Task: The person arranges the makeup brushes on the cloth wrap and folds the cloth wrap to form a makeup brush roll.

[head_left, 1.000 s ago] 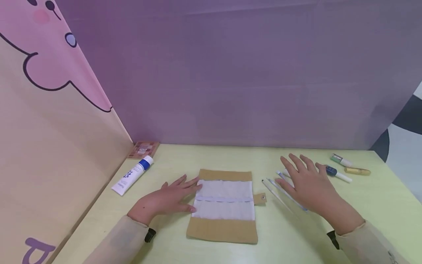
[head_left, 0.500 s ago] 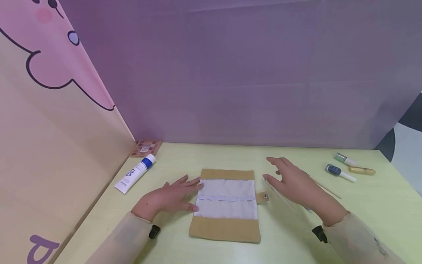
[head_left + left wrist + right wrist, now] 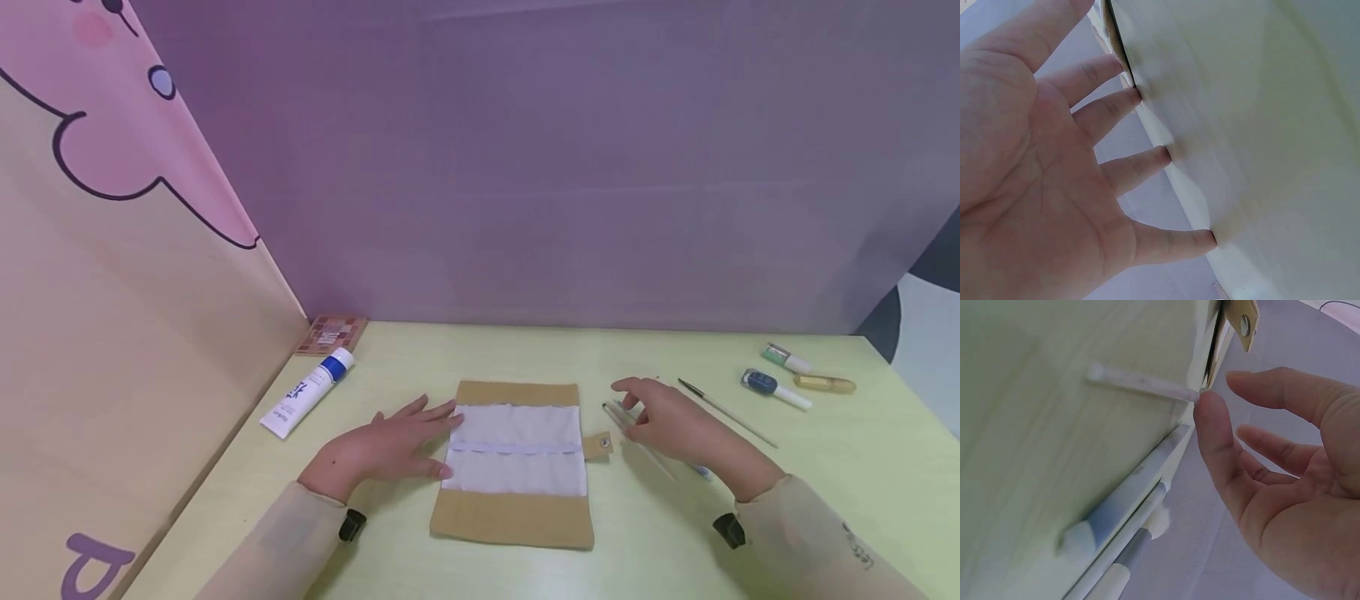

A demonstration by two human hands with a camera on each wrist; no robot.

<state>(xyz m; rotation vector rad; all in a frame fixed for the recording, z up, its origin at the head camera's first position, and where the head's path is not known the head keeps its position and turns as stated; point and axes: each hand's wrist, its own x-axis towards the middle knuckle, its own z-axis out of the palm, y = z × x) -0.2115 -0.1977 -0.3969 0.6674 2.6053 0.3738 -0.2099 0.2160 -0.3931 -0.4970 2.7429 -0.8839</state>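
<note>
An unfolded tan fabric roll-up case point(image 3: 513, 523) with a white lining and a pale band lies on the table. At its right side sticks out a snap tab point(image 3: 597, 446). My left hand point(image 3: 386, 450) lies at the left edge of the case, its fingers spread; the left wrist view shows the fingertips point(image 3: 1204, 239) against the surface. My right hand point(image 3: 671, 423) is low over several thin sticks right of the case. In the right wrist view, the thumb is at the end of a thin whitish stick point(image 3: 1141, 383), apart from the index finger. A thicker stick with a blue end point(image 3: 1125, 494) lies beside it.
A dark-tipped brush point(image 3: 727, 411) lies behind the right wrist. Farther right are a dark blue polish bottle point(image 3: 761, 382), a green one point(image 3: 776, 357) and a gold tube point(image 3: 825, 383). A white-and-blue tube point(image 3: 303, 396) and checkered palette point(image 3: 330, 334) lie left.
My right hand has moved left and down to the sticks, its fingers more bent. The dark-tipped brush and the blue bottle have come into fuller view. My left hand stays at the case.
</note>
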